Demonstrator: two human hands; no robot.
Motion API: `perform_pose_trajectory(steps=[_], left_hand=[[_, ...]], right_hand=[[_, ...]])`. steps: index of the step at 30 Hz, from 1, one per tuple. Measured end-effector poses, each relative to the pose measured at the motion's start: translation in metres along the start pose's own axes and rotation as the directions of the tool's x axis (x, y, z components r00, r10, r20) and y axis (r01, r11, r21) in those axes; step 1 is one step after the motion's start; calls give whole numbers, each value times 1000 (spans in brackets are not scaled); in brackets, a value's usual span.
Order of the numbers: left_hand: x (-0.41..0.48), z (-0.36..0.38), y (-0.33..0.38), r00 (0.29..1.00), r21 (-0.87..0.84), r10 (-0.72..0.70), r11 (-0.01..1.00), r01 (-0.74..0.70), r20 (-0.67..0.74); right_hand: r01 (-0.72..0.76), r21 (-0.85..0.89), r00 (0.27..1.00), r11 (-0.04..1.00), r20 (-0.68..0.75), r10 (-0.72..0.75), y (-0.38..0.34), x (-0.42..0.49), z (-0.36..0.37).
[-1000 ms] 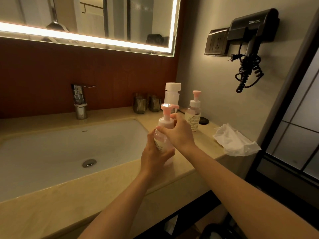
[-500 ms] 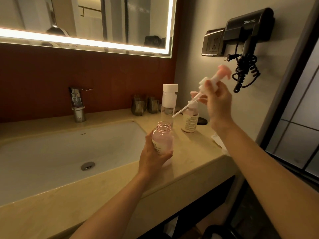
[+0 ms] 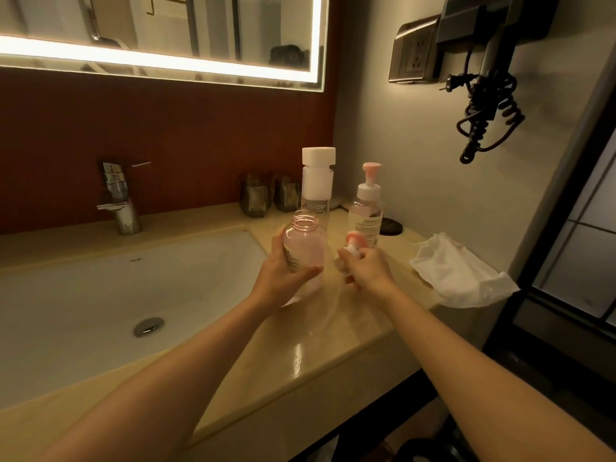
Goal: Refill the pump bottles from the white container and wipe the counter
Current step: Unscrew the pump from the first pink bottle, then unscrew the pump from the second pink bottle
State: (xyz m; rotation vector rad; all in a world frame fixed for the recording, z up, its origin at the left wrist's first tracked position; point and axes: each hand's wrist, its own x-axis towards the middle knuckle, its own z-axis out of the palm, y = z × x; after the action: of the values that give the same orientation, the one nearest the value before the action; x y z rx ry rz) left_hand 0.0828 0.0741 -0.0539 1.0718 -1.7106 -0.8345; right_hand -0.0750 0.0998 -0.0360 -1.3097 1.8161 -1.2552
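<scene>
Left hand (image 3: 283, 278) grips the open pump bottle (image 3: 304, 248) around its lower body, thumb in front, fingers wrapped behind. Neck is uncapped, bottle upright, pinkish, at the counter (image 3: 333, 348) edge just right of the sink basin (image 3: 133, 288); can't tell if its base touches the counter. Right hand (image 3: 368, 270) is curled around the removed pump head (image 3: 352, 240), pink top sticking out above the fingers, just right of the open bottle and low over the counter. Its dip tube is motion-blurred, can't place it. White container (image 3: 318, 181) stands capped directly behind the open bottle, near the back wall. Second pump bottle (image 3: 365, 211), pump still on, stands just right of the container. Crumpled white cloth (image 3: 460, 275) lies on the counter's right end, partly over the edge. Also there: faucet (image 3: 120, 198), two dark cups (image 3: 266, 195) behind, dark disc (image 3: 390, 226), wall hair dryer (image 3: 490, 61).
</scene>
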Motion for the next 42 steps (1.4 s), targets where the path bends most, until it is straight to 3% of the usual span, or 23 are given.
perform_pose_trajectory(steps=[10, 12, 15, 18, 24, 29, 42], left_hand=[[52, 20, -19, 998, -78, 36, 996, -39, -46], [56, 20, -20, 995, -111, 50, 992, -59, -87], [58, 18, -19, 976, -134, 34, 989, -64, -215], [58, 17, -17, 966, -162, 12, 985, -55, -257], [55, 19, -20, 969, -156, 44, 984, -83, -242], [49, 19, -20, 931, -101, 56, 990, -99, -360], [3, 18, 1, 905, -45, 63, 995, -90, -422]], right_hand=[[105, -90, 993, 990, -35, -109, 22, 38, 22], [102, -124, 984, 987, -136, -118, 24, 42, 16], [155, -135, 909, 979, -369, -194, 18, 54, -2], [191, -144, 858, 971, -457, -237, 6, 76, -19], [151, -211, 892, 966, -392, -225, -27, 114, -26], [183, -160, 930, 970, -290, -224, -43, 131, -25], [235, -277, 910, 932, -275, -311, -34, 44, -59]])
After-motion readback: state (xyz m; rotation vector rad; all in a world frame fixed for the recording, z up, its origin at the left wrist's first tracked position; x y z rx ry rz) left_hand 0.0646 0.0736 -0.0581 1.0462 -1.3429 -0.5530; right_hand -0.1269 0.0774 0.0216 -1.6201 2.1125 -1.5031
